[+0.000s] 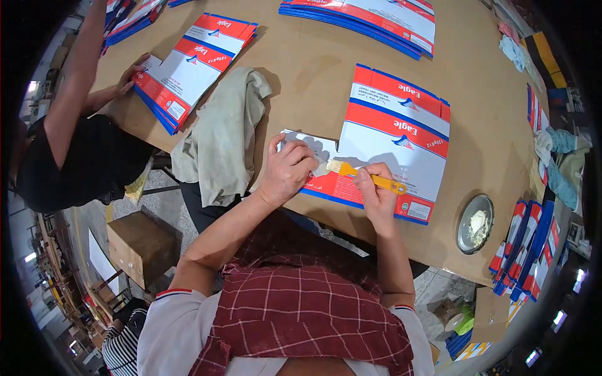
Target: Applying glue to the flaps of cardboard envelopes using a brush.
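Observation:
A flat, unfolded carton (pixel 371 134) in red, white and blue lies on the table in front of me. My right hand (pixel 378 194) grips a brush (pixel 348 170) by its orange-yellow handle. The pale bristles touch the carton's near left part, close to my left fingers. My left hand (pixel 287 170) rests at that left part with curled fingers, seemingly holding its edge; the fingertips are partly hidden. To the right, a round metal plate (pixel 462 241) carries a whitish paste (pixel 479 223).
A grey-green cloth (pixel 219 135) drapes over the table edge on my left. Beyond it, another person's hand (pixel 130 76) touches a carton stack (pixel 195 66). More cartons (pixel 370 19) lie at the far side, and folded ones (pixel 525 247) stand at right. A cardboard box (pixel 141 247) sits below left.

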Demonstrator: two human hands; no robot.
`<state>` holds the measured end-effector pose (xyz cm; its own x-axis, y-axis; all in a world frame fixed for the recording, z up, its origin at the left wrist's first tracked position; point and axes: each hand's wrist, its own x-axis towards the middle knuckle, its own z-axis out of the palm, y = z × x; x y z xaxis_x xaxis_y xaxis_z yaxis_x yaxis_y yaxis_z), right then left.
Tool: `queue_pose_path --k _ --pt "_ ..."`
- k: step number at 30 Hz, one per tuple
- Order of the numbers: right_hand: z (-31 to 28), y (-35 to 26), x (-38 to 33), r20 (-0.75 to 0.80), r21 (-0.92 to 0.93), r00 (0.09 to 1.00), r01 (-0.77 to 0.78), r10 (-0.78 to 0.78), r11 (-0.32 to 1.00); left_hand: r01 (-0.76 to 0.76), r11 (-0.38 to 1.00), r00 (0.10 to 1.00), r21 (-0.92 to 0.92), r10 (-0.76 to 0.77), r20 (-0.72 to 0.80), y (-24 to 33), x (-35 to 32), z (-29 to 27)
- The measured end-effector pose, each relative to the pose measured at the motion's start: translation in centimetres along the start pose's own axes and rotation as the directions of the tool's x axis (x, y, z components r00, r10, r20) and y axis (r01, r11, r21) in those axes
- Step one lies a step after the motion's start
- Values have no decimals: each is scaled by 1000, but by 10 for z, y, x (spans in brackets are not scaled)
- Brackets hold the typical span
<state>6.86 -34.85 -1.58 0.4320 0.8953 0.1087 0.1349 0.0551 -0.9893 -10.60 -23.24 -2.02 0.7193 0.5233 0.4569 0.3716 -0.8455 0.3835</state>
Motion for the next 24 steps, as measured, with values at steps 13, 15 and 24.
queue_pose_path --k 13,15,24 --pt "0 -3 1 6 -200 995 101 -102 975 -24 999 1000 34 24 0 -4 1 3" --pt "2 -2 1 -35 -135 990 127 -133 983 -1 1000 1000 9 1 -6 -3 2 3" --pt "-1 -7 3 18 -221 981 192 -193 956 -9 1000 1000 7 9 -19 -2 3 2"
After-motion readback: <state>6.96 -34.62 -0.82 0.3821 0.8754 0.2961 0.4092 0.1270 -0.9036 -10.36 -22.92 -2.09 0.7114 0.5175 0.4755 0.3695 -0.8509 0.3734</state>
